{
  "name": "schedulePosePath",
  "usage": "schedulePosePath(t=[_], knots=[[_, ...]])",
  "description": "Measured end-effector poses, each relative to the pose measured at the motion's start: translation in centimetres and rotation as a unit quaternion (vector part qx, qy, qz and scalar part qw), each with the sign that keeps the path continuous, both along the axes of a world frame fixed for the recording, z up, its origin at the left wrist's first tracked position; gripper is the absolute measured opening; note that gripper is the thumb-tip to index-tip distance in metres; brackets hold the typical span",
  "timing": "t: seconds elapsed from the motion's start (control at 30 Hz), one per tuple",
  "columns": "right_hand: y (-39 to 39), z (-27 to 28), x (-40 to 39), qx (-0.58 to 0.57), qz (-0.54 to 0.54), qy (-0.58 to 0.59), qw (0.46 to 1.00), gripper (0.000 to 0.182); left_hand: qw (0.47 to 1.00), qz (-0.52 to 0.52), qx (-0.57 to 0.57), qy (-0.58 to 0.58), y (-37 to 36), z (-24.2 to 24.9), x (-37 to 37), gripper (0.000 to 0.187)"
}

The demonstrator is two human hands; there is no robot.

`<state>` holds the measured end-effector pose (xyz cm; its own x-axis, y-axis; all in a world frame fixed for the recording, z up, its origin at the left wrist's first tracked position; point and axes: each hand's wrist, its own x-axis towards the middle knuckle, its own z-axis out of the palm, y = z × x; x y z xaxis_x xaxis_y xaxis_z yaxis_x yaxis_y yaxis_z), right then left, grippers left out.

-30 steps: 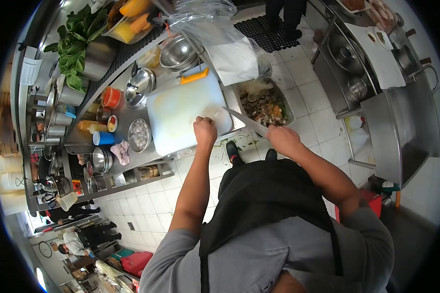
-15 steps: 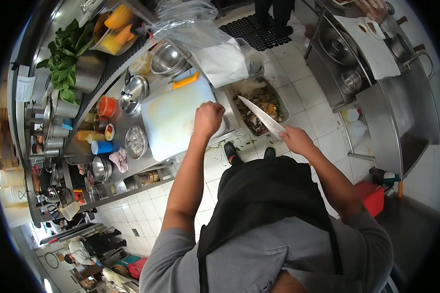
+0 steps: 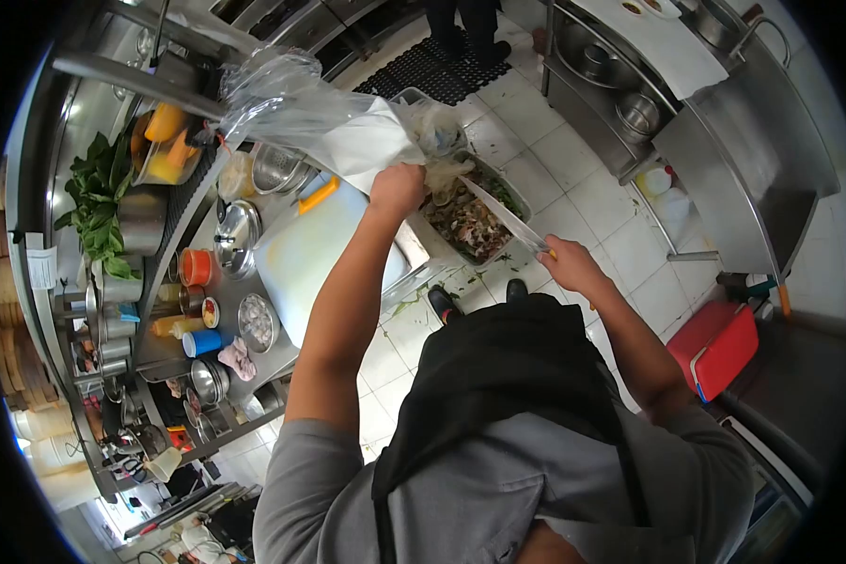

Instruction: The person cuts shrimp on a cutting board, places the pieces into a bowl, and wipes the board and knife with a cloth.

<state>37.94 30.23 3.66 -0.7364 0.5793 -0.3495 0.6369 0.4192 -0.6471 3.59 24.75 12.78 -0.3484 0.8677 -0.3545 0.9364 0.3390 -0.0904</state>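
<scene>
My right hand is closed around the handle of a large kitchen knife. The broad blade points up and left, over a bin of food scraps on the floor. My left hand is a fist beside the bin's left edge, close to a white sheet under clear plastic. Whatever those fingers may hold is hidden. Left of that fist lies a white cutting board on the steel counter, with an orange-yellow handle at its far edge.
A bowl of pale pieces, a lidded pot and a blue container stand left of the board. Leafy greens fill a pot farther left. A steel table is at right, above a red box. Another person's legs show on a black mat.
My left fist has moved from above the cutting board toward the bin and white sheet. The knife stays in my right hand over the bin. The whole view has shifted and turned somewhat.
</scene>
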Motion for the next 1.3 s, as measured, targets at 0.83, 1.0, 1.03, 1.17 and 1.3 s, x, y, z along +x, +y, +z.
schedulePosePath(t=[0.83,1.0,1.03,1.17,1.3], knots=[[-1.3,2.9,1.9,0.128,-0.09,-0.054,0.986,0.025,0.984,-0.057,0.108,-0.128,-0.8,-8.1,0.6,0.064],[-1.6,3.0,1.9,0.131,-0.085,-0.044,0.987,0.024,0.988,-0.119,0.018,-0.094,-1.0,-6.4,3.0,0.061],[-1.6,2.9,1.9,0.133,-0.083,-0.048,0.987,0.024,0.991,-0.106,0.011,-0.076,-0.9,-6.6,3.1,0.06],[-1.8,3.2,2.1,0.129,-0.083,-0.057,0.987,0.024,0.998,-0.056,-0.006,-0.038,-0.8,-8.0,2.5,0.055],[-1.9,3.1,2.6,0.137,-0.083,-0.068,0.985,0.024,0.996,-0.032,0.047,-0.074,-0.6,-8.9,1.5,0.066]])
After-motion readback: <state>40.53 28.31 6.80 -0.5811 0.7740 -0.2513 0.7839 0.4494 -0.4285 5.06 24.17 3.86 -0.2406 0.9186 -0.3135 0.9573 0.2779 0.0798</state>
